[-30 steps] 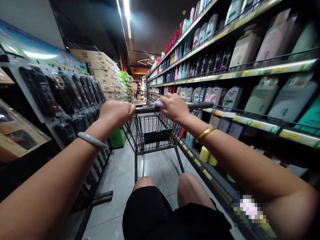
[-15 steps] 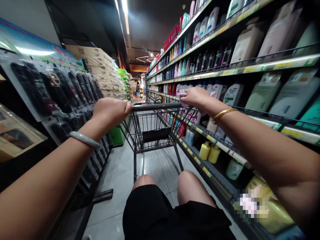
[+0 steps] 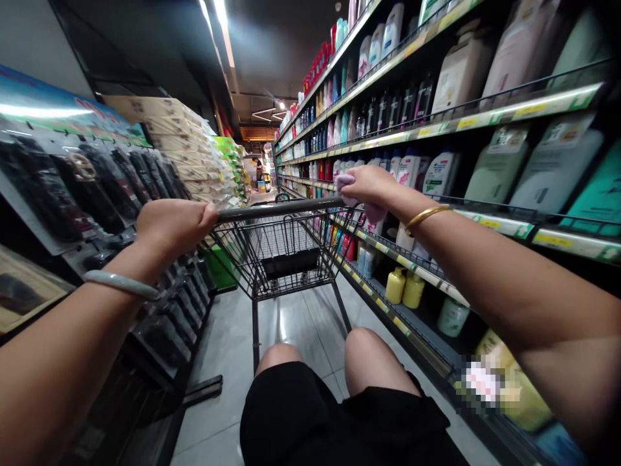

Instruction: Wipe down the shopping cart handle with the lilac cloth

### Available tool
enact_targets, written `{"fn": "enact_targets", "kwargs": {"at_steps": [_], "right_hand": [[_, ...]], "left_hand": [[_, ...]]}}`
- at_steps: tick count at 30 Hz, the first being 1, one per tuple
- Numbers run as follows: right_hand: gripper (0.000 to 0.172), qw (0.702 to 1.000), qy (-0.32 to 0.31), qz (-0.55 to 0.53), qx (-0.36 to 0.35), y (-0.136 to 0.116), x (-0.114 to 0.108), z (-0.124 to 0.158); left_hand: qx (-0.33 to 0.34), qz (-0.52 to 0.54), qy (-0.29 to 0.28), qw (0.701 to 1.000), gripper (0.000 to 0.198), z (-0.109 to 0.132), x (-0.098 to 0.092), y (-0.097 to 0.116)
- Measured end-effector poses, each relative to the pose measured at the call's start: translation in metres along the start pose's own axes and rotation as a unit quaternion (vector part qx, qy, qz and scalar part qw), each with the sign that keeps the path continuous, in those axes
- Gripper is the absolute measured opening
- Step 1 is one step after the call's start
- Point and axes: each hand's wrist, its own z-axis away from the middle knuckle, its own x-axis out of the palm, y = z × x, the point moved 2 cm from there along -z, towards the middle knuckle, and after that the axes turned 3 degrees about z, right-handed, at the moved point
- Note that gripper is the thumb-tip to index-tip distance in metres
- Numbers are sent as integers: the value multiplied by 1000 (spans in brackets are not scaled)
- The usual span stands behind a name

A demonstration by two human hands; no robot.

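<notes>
Head-worn view, looking forward and down an aisle.
Close over the cart handle [image 3: 276, 208]; shelves [image 3: 436, 129] flank the right.

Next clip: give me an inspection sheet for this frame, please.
Surface: glossy grey floor.
Job's things: wire cart, nothing seen in its basket; handle roughly level.
Clutter: nothing seen.
Hands: left hand shut on handle; right hand shut on its right end, with a pale purple item.
Cables: nothing seen.
Surroundings: shelves of bottles on the right; rack of dark packets on the left; a person far down the aisle.
</notes>
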Motion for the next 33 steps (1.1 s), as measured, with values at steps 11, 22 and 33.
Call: {"fn": "enact_targets", "kwargs": {"at_steps": [11, 22, 33], "right_hand": [[23, 1000, 17, 18, 2, 17, -13, 25], [23, 997, 72, 16, -30, 10, -26, 61], [17, 987, -1, -35, -155, -46, -34, 56]], "left_hand": [[-8, -34, -11, 999, 75, 4, 1, -15], [49, -66, 10, 997, 73, 4, -4, -21], [199, 165, 69, 964, 64, -19, -52, 144]]}}
